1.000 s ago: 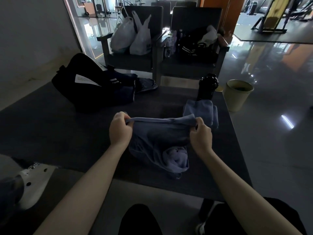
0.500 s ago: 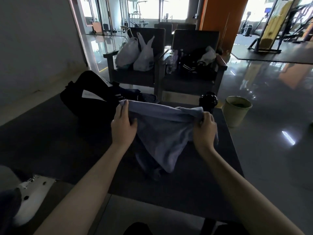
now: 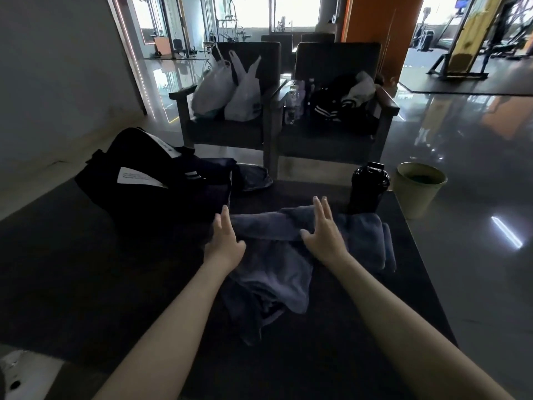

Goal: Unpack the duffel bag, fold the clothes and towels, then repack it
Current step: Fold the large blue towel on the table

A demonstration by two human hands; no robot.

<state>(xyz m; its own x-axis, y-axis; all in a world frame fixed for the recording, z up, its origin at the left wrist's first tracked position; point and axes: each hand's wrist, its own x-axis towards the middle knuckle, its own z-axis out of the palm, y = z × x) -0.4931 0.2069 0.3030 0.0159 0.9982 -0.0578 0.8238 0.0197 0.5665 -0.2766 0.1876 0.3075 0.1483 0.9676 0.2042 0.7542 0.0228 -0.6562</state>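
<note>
Left hand point(image 3: 225, 243): my fingers point(image 3: 225, 219) straight, released, flat on the blue towel point(image 3: 274, 275).
Right hand point(image 3: 323, 235): fingers spread, pressing its fold.
Surface: dark table point(image 3: 86, 269); duffel bag point(image 3: 144, 183) beyond my left fingers.
Room: armchairs point(image 3: 331, 140) ahead.

Dim foreground, bright backlight from the far windows point(image 3: 253, 10).
The table point(image 3: 86, 284) lay in deep shadow; the glossy floor point(image 3: 476, 197) carried glare streaks, and straight lines bowed at the edges.

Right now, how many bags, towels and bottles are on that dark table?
Duffel bag: 1
Towels: 2 (loose towel, folded towel)
Bottle: 1
Total: 4
</note>
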